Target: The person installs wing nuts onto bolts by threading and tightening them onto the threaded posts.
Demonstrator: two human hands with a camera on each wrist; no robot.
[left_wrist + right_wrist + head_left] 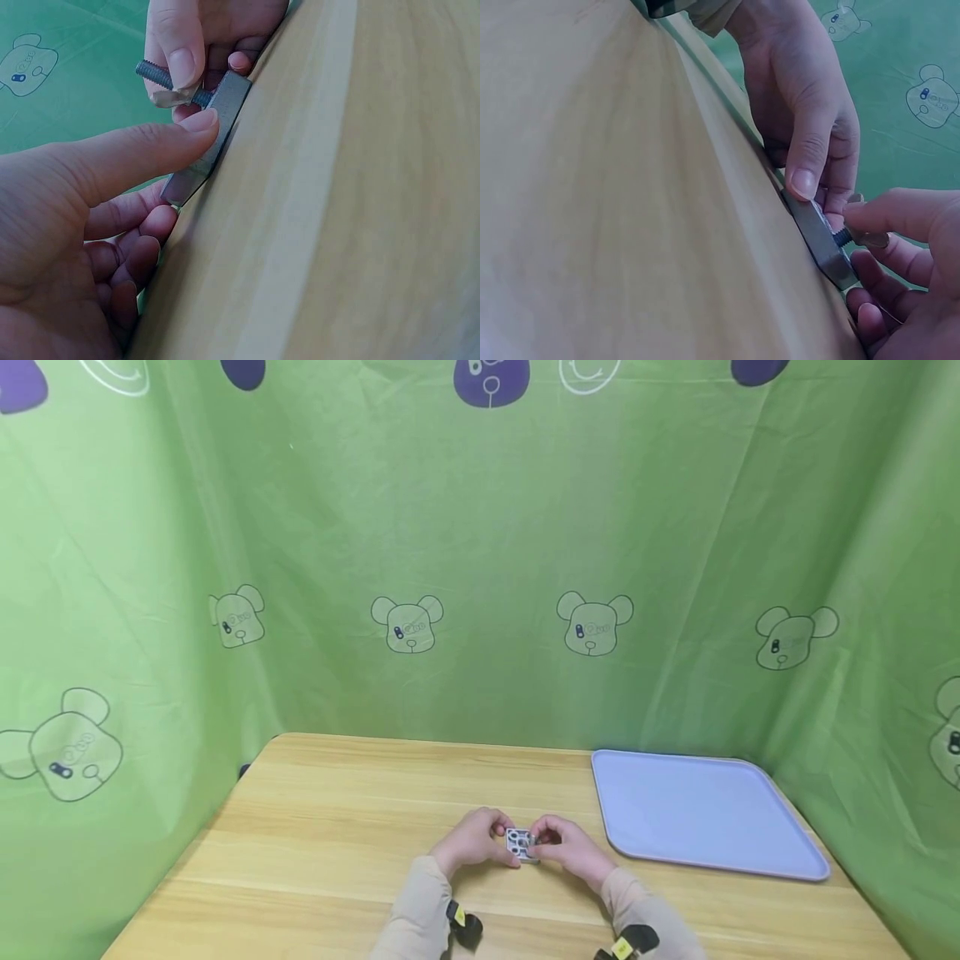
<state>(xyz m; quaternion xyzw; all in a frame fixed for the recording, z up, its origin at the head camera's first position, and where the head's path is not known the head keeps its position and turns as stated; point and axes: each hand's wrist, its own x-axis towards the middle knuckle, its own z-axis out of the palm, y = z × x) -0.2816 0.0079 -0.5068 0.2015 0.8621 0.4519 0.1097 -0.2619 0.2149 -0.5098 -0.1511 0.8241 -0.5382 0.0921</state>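
Observation:
A small square metal block (517,841) with several round holes in its top face lies on the table between my hands. My left hand (474,840) holds its left side between thumb and fingers. From the block a threaded stud (154,73) sticks up, upright to its face in the left wrist view. My right hand (572,850) pinches a wing nut (876,240) on this stud between thumb and forefinger. Those fingers cover part of the nut. The block's side wall (206,159) looks smooth and grey, and its underside is hidden.
A pale blue tray (697,814) with a raised rim lies at the right on the wooden table (322,827). Green printed curtains (495,693) surround the table at the back and both sides. Wrist cameras (467,930) are strapped over both sleeves.

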